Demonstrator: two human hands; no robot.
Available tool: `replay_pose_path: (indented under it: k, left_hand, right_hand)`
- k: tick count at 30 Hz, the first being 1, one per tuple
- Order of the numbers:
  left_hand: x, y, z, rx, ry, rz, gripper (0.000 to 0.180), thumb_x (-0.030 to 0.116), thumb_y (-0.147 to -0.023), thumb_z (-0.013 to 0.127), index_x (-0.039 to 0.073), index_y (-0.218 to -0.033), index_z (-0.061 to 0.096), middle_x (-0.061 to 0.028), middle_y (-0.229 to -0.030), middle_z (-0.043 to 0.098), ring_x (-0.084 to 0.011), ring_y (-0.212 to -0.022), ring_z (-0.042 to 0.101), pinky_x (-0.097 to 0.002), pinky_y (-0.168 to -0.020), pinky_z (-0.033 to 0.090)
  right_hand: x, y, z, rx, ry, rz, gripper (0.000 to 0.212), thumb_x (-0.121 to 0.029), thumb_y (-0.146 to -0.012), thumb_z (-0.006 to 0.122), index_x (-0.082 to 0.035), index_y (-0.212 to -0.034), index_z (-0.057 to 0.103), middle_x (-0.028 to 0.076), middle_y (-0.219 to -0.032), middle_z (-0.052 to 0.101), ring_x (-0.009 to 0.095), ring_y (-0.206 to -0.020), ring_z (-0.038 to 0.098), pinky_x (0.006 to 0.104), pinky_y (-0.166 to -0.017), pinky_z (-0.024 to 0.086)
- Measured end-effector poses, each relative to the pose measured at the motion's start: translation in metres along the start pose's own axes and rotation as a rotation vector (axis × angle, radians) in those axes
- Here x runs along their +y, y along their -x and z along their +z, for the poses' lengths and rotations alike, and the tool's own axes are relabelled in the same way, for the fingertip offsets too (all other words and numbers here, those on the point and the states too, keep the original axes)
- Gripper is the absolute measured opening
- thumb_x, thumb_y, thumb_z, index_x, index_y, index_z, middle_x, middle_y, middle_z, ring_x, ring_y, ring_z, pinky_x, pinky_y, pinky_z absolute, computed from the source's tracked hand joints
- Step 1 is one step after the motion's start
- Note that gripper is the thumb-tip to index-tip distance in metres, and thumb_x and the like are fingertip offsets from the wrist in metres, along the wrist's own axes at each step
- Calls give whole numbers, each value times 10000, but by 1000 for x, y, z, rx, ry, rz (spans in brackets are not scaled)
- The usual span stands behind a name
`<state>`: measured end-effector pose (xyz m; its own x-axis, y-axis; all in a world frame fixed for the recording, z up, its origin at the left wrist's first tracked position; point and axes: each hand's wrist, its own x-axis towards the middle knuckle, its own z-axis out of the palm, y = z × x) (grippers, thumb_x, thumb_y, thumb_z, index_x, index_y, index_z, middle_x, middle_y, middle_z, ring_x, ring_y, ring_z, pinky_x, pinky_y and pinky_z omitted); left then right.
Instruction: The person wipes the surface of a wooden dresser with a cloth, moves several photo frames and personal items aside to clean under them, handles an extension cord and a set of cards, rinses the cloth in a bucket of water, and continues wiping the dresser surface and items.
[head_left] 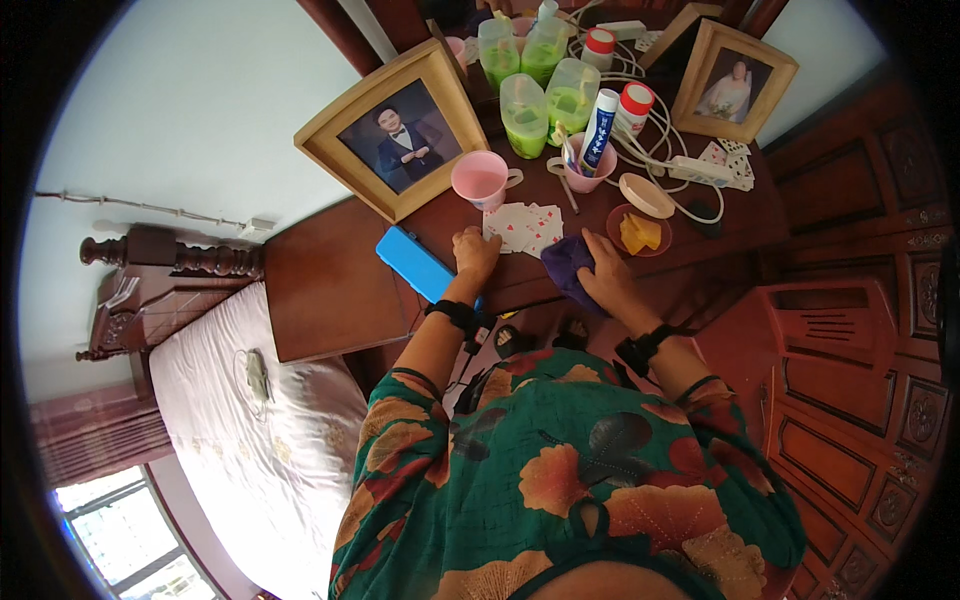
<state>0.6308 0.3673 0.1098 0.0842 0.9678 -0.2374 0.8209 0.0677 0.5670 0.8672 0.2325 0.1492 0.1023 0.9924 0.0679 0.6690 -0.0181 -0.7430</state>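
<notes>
My left hand (475, 255) rests on the dark wooden table with its fingers a little bent and apart, at the left edge of some spread playing cards (524, 229). To the right of the cards, my right hand (609, 279) grips a bunched purple cloth (568, 268), pressing it near the table's front edge. A pink cup (480, 178) stands behind the cards. A blue case (413, 262) lies left of my left hand. Right of the cloth, a pink dish (655, 226) holds yellow pieces, with an oval pale pink lid-like thing (647, 195) next to it.
Framed photos (398, 140) (735, 80) stand at both sides. Between them are green-and-clear containers (524, 115), red-capped white bottles (634, 105), and a second pink cup (590, 174) with a toothpaste tube. White cables and a power strip (700, 171) lie right. A reddish chair (825, 325) stands nearby; a bed (250, 450) is left.
</notes>
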Motion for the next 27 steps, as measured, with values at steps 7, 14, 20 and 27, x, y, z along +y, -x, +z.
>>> replay_pose_path:
  k: [7, 14, 20, 27]
  left_hand:
    - [29, 12, 18, 15, -27, -77, 451, 346, -754, 713, 4, -1041, 656, -255, -1126, 587, -403, -1087, 556, -447, -937, 473]
    - [20, 7, 29, 73, 143, -133, 419, 292, -772, 694, 28, -1090, 625, -261, -1139, 571, -410, -1098, 552, -455, -951, 469]
    - [58, 15, 25, 108, 83, -198, 407, 252, -746, 692, 25, -1075, 617, -261, -1176, 561, -404, -1077, 571, -448, -937, 476]
    - [32, 20, 29, 117, 193, -201, 423, 250, -730, 697, -26, -1032, 590, -269, -1097, 604, -407, -1033, 592, -438, -927, 481]
  right_hand:
    - [-7, -39, 12, -195, 145, 106, 605, -200, -776, 592, -51, -1355, 499, 183, -1421, 455, 381, -1235, 492, 422, -1038, 410]
    - [-3, -34, 14, -226, 122, 38, 619, -209, -760, 613, -76, -1356, 507, 159, -1466, 408, 402, -1264, 456, 443, -1047, 406]
    - [4, -43, 3, -365, 152, -5, 624, -191, -756, 614, -75, -1359, 509, 155, -1478, 392, 389, -1275, 446, 433, -1064, 393]
    - [9, -40, 5, -433, 119, -45, 624, -174, -747, 615, -81, -1356, 518, 142, -1474, 402, 340, -1294, 437, 418, -1079, 381]
